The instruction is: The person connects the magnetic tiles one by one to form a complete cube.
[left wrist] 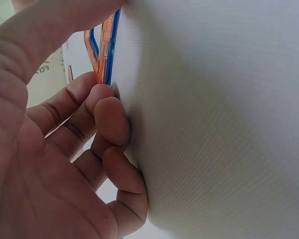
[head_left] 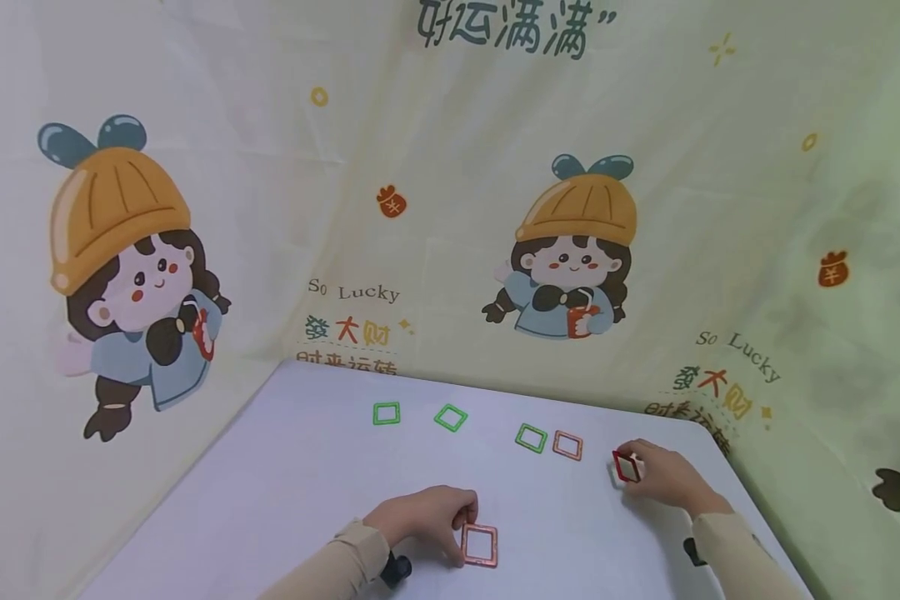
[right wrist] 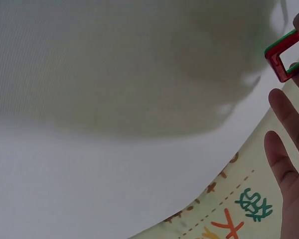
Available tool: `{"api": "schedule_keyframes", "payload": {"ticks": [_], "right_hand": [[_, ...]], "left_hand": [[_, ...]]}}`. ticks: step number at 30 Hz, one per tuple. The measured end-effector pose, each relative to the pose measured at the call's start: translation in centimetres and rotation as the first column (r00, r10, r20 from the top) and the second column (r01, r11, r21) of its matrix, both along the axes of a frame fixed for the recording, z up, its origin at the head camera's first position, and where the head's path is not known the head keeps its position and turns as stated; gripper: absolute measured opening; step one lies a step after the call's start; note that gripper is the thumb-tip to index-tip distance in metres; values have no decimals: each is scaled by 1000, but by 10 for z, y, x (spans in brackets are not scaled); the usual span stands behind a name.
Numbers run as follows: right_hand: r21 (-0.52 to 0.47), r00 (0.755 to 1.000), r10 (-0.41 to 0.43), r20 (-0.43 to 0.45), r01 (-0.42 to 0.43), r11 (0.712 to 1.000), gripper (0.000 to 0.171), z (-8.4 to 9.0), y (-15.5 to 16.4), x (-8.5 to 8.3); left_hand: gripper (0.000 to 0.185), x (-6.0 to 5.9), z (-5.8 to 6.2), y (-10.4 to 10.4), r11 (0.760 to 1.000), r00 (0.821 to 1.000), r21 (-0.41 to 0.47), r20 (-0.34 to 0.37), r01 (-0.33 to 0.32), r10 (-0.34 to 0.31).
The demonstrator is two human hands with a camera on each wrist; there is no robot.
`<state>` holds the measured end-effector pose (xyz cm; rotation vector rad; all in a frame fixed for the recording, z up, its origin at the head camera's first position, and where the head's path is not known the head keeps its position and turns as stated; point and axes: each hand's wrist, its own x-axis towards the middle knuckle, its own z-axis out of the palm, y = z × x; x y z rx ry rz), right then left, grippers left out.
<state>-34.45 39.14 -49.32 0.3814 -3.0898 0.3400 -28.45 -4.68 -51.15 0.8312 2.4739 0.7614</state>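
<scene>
On a white table (head_left: 307, 483) backed by a cartoon-printed cloth (head_left: 450, 208), the left hand (head_left: 427, 515) pinches the edge of an orange square frame (head_left: 480, 546) lying flat. The right hand (head_left: 663, 475) holds a red square frame (head_left: 626, 467) tilted up. Three green frames (head_left: 450, 417) and another orange frame (head_left: 567, 445) lie further back in a loose row.

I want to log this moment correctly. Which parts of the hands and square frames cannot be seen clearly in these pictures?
- Head view: right hand covers part of the red square frame.
- Left wrist view: left hand fills the picture; orange and blue frames show edge-on only.
- Right wrist view: the red and green frame is cut by the picture edge.
</scene>
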Motion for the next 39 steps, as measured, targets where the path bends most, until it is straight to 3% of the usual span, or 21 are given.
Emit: {"api": "schedule_keyframes", "payload": {"ticks": [6,19,28,39], "right_hand": [[-70,999,33,-15,-34,997,58,-1,-8,1],[-195,991,124,-43,-130,972,55,0,-32,11],[-216,981,174,-89,-190,958,52,4,-48,23],[-318,978,188,-94,-209,925,51,4,-72,32]], "left_hand": [[43,-1,1,-1,1000,1000,9,24,1,-2],[44,0,-2,-1,1000,1000,24,8,-1,1],[45,1,-4,-1,1000,1000,22,12,0,0],[45,-5,-4,-2,1000,1000,1,5,5,-5]]}}
